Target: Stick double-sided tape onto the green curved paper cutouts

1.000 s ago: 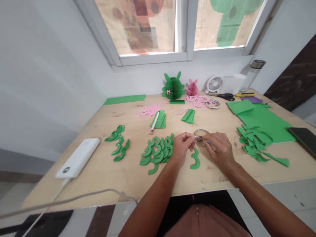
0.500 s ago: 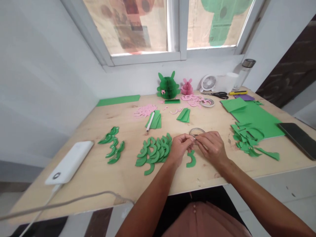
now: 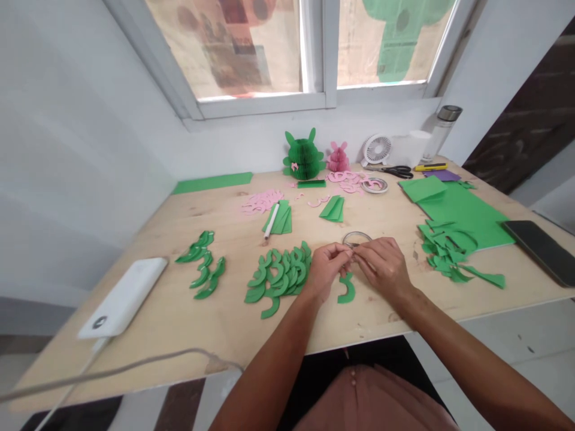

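Observation:
My left hand (image 3: 327, 268) and my right hand (image 3: 381, 263) meet fingertip to fingertip above the front middle of the table. Both are pinched closed on something too small to make out. Just behind the fingertips lies a round ring-shaped roll (image 3: 358, 236). Under my hands a curved green paper piece (image 3: 346, 290) rests on the wood, partly hidden by the fingers. Left of my left hand is a heap of curved green paper pieces (image 3: 278, 275). Farther left sit folded green pieces with shiny strips (image 3: 206, 269).
A white power bank (image 3: 123, 296) with a cable lies at left. Green scraps (image 3: 449, 251), a green sheet (image 3: 471, 215) and a phone (image 3: 541, 251) are at right. Behind stand green (image 3: 304, 157) and pink (image 3: 338, 158) paper figures, a fan (image 3: 377, 149), scissors (image 3: 398, 172) and a bottle (image 3: 442, 134).
The view has shifted slightly. My hands keep nearly the same pose, and the small pale spot between the fingertips shows less now.

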Action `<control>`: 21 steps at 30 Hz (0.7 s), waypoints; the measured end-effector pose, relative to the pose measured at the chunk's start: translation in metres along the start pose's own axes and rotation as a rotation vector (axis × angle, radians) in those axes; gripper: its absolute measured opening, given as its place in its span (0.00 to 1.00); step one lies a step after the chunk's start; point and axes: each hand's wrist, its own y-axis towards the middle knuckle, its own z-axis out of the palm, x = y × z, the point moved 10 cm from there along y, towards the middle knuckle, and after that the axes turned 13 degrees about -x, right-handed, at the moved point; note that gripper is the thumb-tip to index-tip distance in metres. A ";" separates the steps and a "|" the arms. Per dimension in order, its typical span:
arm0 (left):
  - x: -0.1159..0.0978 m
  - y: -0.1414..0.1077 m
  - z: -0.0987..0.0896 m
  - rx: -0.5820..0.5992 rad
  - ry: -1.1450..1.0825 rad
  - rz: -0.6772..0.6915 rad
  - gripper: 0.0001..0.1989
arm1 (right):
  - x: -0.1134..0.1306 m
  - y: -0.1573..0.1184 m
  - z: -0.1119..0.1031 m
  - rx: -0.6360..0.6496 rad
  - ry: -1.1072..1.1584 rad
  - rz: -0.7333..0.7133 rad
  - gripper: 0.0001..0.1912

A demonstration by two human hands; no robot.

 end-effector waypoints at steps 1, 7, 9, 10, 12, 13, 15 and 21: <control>0.000 0.000 0.000 0.000 0.003 0.002 0.09 | 0.000 0.000 0.000 0.000 0.001 0.004 0.05; 0.001 0.000 0.001 0.014 0.032 0.007 0.10 | -0.003 0.000 0.000 -0.012 0.027 0.038 0.05; 0.001 0.000 0.002 0.017 0.036 0.008 0.11 | -0.006 0.000 0.000 -0.010 0.039 0.068 0.05; 0.001 0.000 0.002 0.020 0.036 0.005 0.11 | -0.007 0.000 0.001 -0.007 0.044 0.085 0.05; 0.001 -0.001 0.003 0.022 0.041 0.002 0.11 | -0.010 -0.001 0.002 -0.002 0.051 0.118 0.06; 0.001 0.000 0.002 0.014 0.049 0.007 0.10 | -0.012 -0.001 0.002 -0.004 0.054 0.136 0.05; -0.003 0.001 -0.004 -0.037 0.092 0.049 0.09 | -0.016 -0.002 0.000 -0.020 0.062 0.170 0.05; -0.029 -0.006 -0.012 -0.144 0.607 0.371 0.06 | -0.026 -0.004 -0.001 -0.028 0.041 0.218 0.05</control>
